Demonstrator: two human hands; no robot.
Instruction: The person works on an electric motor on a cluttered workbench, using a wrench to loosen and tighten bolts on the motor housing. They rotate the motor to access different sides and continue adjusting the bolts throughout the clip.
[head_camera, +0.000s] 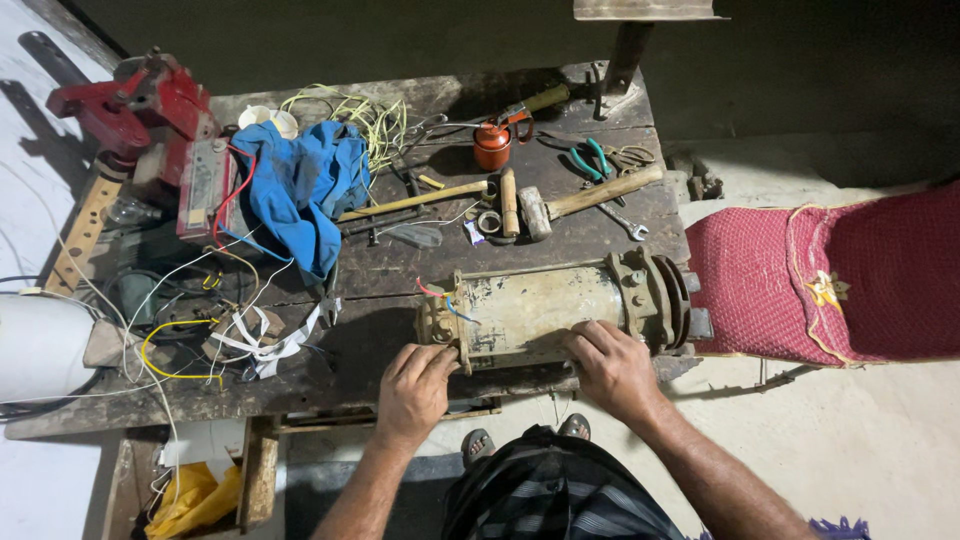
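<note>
Motor (545, 315): a worn, pale cylindrical unit laid on its side at the lower centre of the frame, near the front edge of the bench (400, 270). Red and blue leads are seen at its left end cap; a ribbed pulley end is seen at its right.

Left hand (415, 385): placed on the motor's left end cap, fingers curled narrow over the flange, apparently so the body is steadied.

Right hand (612, 368): laid on the lower side of the casing just left of the pulley end, fingers bent and close together, pressed against the shell; whether it is fully gripped cannot be told.

Hammer (585, 198) and a second wooden handle (415, 202): laid just above the motor, within reach.

Oil can (492, 145), red: stood upright at upper centre.

Pliers (590, 160), green-handled: right of the can.

Cloth (300, 190), blue: heaped at upper left, beside yellow wire (365, 115).

Vise (135, 110), red: at the far upper left corner.

Loose wires (170, 340): strewn over the left of the bench.

Cushion (830, 275), red knitted: at the right edge.
</note>
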